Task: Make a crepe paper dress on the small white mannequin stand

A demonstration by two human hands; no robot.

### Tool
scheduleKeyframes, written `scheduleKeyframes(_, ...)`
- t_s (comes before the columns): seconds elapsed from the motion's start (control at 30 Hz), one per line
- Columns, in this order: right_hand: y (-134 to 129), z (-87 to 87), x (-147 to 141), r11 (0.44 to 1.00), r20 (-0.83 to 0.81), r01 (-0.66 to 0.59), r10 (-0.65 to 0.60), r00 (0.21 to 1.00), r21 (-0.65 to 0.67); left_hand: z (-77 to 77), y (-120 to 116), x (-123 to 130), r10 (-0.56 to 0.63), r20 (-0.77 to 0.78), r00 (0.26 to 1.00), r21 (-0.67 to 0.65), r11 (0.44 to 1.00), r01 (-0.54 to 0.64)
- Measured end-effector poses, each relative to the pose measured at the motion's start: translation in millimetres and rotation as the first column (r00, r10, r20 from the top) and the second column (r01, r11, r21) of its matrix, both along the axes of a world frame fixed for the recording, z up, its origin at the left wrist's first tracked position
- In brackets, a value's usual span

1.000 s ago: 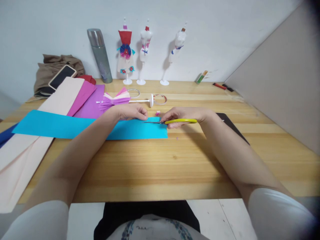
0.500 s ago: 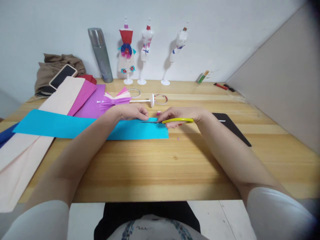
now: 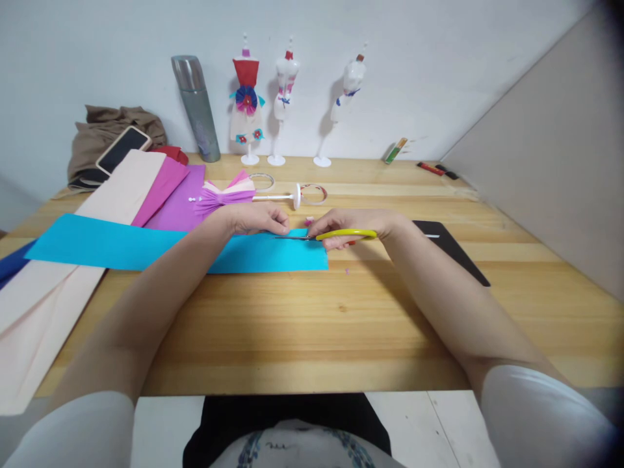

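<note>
Scissors (image 3: 347, 234) gripped in the right hand (image 3: 348, 219) have slid slightly leftward along the far edge of the blue strip (image 3: 273, 255), which lies on the wooden table (image 3: 312, 325). At that edge the left hand (image 3: 258, 218) pinches the strip. Just beyond it lies a purple-dressed mannequin (image 3: 224, 198); farther beyond it stand three white mannequins (image 3: 245, 71) and a flask (image 3: 199, 114).

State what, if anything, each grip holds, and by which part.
Right grip: scissors, by the yellow handle. Left grip: at the far edge of blue paper; whether held, unclear.

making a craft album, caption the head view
Left hand steadies a blue paper strip; right hand holds yellow-handled scissors over it.
</note>
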State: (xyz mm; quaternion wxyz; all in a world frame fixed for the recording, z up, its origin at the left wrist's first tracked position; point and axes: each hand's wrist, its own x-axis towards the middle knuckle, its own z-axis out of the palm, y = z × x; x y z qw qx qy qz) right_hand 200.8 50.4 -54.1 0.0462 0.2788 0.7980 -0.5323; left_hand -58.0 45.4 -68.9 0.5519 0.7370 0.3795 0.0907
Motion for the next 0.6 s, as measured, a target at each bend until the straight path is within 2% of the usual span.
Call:
scheduleKeyframes(0.17,-0.2,-0.4,-0.4,1.000,0.030,0.003,-0.003,1.000,-0.002,0.6,-0.3,0.0,-0.001,0.000,1.000,-0.001,1.000,0.001)
scheduleKeyframes(0.6,2.1,-5.2,5.4,0.998,-0.087,-0.060,0.063,0.994,0.037,-1.1,0.3,-0.5,-0.011,0.015,1.000,0.012,1.000,0.011)
